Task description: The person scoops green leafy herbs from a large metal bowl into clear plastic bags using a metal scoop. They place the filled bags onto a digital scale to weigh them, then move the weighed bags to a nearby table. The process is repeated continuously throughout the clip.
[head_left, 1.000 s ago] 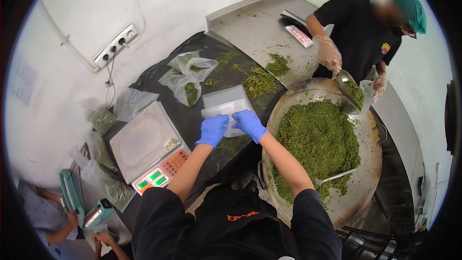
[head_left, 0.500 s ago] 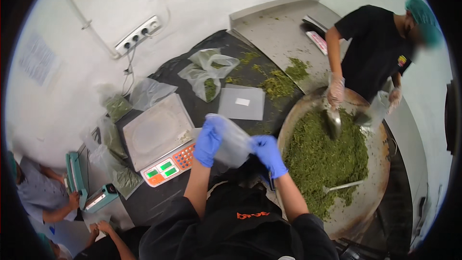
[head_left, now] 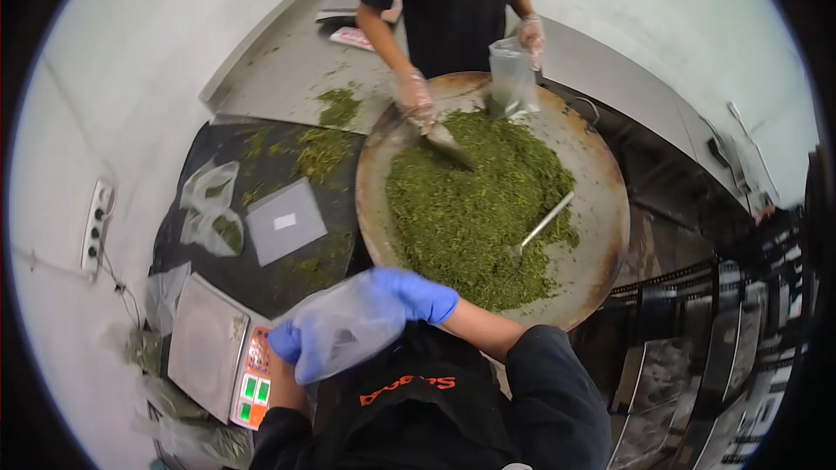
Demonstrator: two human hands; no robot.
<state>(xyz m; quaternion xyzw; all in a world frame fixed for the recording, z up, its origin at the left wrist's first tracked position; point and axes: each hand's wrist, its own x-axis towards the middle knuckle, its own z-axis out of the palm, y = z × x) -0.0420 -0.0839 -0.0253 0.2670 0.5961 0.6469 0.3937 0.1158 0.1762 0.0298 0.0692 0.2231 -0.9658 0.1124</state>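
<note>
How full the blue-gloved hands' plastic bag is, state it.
Apparently empty: the plastic bag looks slack and translucent, nothing green showing inside.

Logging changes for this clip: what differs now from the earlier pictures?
The left hand and right hand lifted a bag off the flat plastic and brought it back toward the body; both now hold it. A co-worker lowered a scoop from a second bag into the leaves. The view swung right; the scale and spoon stayed put.
</note>
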